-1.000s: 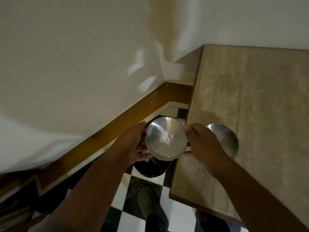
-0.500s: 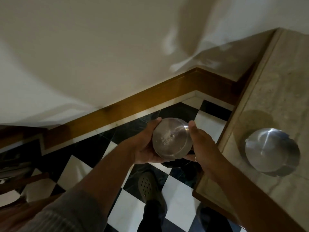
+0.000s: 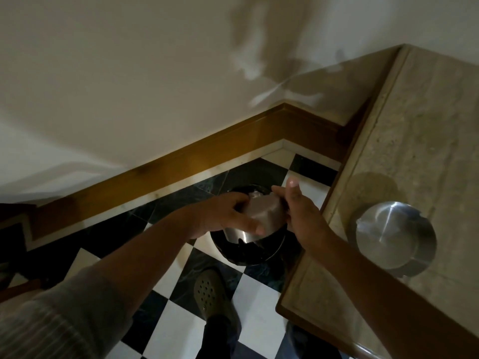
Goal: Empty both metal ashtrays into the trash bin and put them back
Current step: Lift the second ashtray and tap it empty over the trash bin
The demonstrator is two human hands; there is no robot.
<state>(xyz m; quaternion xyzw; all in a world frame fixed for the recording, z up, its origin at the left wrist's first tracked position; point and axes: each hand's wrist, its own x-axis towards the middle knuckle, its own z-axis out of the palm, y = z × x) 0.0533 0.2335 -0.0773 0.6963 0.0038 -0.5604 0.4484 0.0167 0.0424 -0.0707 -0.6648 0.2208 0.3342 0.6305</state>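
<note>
One metal ashtray [image 3: 263, 216] is tipped over, its base toward me and its mouth facing down into a black round trash bin [image 3: 246, 251] on the floor. My left hand [image 3: 225, 216] grips its left side, fingers across the base. On the ashtray's right side my right hand [image 3: 300, 216] holds it, with the forefinger lifted. The second metal ashtray [image 3: 394, 235] stands upright on the marble tabletop [image 3: 427, 125] at the right, near the table's left edge, touched by neither hand.
The bin stands on a black-and-white chequered floor [image 3: 168, 330] against the table's left side. A brown wooden skirting [image 3: 181, 161] runs along the white wall behind. My shoe [image 3: 210, 291] is just in front of the bin.
Both hands have lowered the ashtray from upright to tipped over above the bin. The view has swung down and left, so the bin now shows under the hands.
</note>
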